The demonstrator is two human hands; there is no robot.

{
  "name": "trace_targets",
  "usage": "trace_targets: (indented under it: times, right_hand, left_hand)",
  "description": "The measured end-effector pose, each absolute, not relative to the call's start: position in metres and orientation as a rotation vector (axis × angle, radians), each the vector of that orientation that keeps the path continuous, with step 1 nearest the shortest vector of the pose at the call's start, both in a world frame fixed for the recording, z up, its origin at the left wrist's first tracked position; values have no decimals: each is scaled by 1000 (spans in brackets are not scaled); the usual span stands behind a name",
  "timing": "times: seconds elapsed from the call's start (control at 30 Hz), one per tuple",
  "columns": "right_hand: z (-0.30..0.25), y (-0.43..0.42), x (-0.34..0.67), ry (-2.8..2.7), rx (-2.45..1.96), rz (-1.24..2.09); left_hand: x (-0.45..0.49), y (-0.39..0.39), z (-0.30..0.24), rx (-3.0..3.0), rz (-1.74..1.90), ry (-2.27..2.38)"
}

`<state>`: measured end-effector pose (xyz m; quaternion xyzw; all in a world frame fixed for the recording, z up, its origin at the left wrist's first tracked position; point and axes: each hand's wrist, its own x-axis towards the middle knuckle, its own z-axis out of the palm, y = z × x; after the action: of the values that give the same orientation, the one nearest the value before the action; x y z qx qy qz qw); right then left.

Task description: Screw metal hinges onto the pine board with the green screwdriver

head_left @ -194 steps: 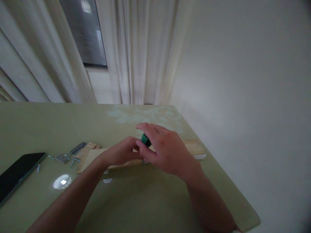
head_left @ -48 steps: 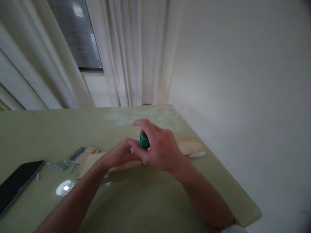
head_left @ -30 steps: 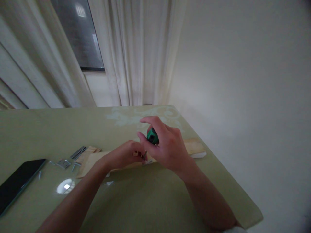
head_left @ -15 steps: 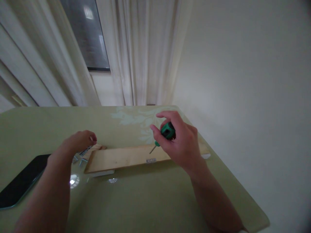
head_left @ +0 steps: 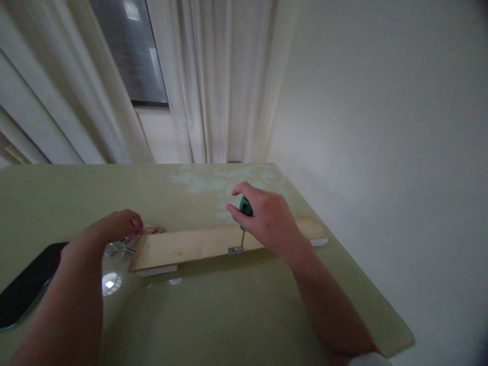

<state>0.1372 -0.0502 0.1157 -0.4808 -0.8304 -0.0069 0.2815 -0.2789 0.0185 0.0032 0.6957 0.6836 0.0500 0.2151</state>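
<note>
A screwdriver point(head_left: 245, 207) with a green and black handle stands nearly upright in my right hand point(head_left: 269, 218), its thumb and index finger spread out past the handle. Its shaft comes down at the right end of a small metal hinge-like plate point(head_left: 233, 250) on the front edge of a long wooden board point(head_left: 202, 244). At the board's left end, my left hand point(head_left: 124, 223) is closed, fingers curled down above loose metal pieces point(head_left: 127, 249). What those fingers hold, if anything, is hidden.
The board rests on pale blocks, one point(head_left: 158, 271) under its left end. Behind the left hand lie small wooden pieces point(head_left: 154, 230). A dark phone point(head_left: 30, 282) is at the left on the green table point(head_left: 213, 315). A white wall point(head_left: 381, 152) borders the table's right side.
My right hand has lowered the screwdriver and turned it more upright, bringing its tip to the metal plate. My left hand has shifted slightly, staying over the metal pieces.
</note>
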Motion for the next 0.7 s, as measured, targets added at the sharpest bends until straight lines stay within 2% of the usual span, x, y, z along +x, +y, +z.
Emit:
trace_targets:
  times: [0.1, 0.2, 0.27, 0.37, 0.43, 0.7]
  right_hand:
    - [115, -49, 135, -2260, -1305, 14]
    - [116, -52, 134, -2294, -1294, 37]
    - [118, -54, 136, -2316, -1261, 59]
    - [120, -56, 140, -2346, -1213, 100]
    - [122, -57, 143, -2354, -1218, 108]
    - [128, -59, 148, -2417, -1197, 71]
  left_hand:
    - [-261, 18, 26, 1931, 107, 1926]
    - [-208, 9, 53, 2113, 321, 1832]
    - [-157, -2, 62, 2220, 510, 1569]
    - [-87, -21, 57, 2186, 544, 1017]
    - [-57, -30, 47, 2111, 516, 828]
    - [-45, -30, 22, 1991, 639, 722]
